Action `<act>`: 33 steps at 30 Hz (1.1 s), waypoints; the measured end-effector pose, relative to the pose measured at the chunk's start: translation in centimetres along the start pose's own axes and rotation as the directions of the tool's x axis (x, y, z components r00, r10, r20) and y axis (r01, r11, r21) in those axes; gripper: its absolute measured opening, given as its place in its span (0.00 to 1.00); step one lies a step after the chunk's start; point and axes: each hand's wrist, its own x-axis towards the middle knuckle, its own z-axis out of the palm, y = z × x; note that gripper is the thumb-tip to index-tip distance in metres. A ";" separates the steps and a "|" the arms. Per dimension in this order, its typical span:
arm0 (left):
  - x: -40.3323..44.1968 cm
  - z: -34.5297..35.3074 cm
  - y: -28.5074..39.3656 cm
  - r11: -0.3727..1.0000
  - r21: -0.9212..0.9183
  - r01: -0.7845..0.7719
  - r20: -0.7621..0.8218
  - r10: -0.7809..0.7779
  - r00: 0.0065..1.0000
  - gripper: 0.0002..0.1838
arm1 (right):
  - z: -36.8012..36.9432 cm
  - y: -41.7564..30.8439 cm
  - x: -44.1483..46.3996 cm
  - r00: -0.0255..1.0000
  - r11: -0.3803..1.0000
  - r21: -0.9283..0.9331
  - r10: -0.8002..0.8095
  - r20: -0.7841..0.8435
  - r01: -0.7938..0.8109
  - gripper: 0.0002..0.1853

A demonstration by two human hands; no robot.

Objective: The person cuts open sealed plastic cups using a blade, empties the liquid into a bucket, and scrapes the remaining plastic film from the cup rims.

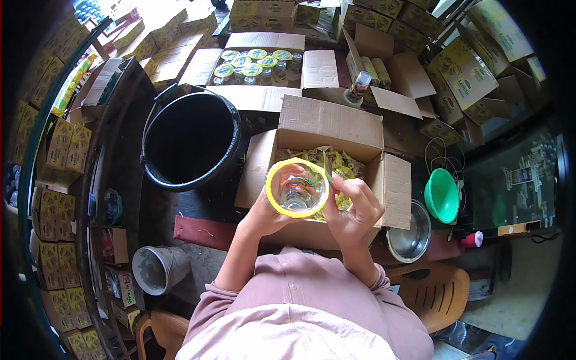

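Note:
In my left hand is a clear cup with a bright yellow rim, its open mouth tilted up at me. My fingers wrap its left side, and coloured print shows through the wall. My right hand is closed at the cup's right edge. Between its thumb and fingers is a thin, dark, blade-like strip that stands up against the yellow rim; its exact kind is unclear. Below both hands sits an open cardboard box with crumpled yellow-green packets inside.
A large black bucket stands left of the box. Behind is a carton of yellow-lidded cups. A printed glass stands near another open carton. A green bowl and steel bowl lie right.

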 end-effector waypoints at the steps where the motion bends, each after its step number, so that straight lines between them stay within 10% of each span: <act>1: -0.1 0.0 0.0 1.000 0.008 0.002 -0.005 -0.002 1.000 0.40 | 0.0 0.2 -0.1 1.000 0.999 0.035 0.015 -0.005 -0.015 0.13; 33: 0.1 1.6 1.2 0.992 0.117 0.052 -0.031 -0.049 0.998 0.39 | -1.6 -1.1 -0.1 0.995 0.993 -0.050 0.102 -0.022 -0.103 0.11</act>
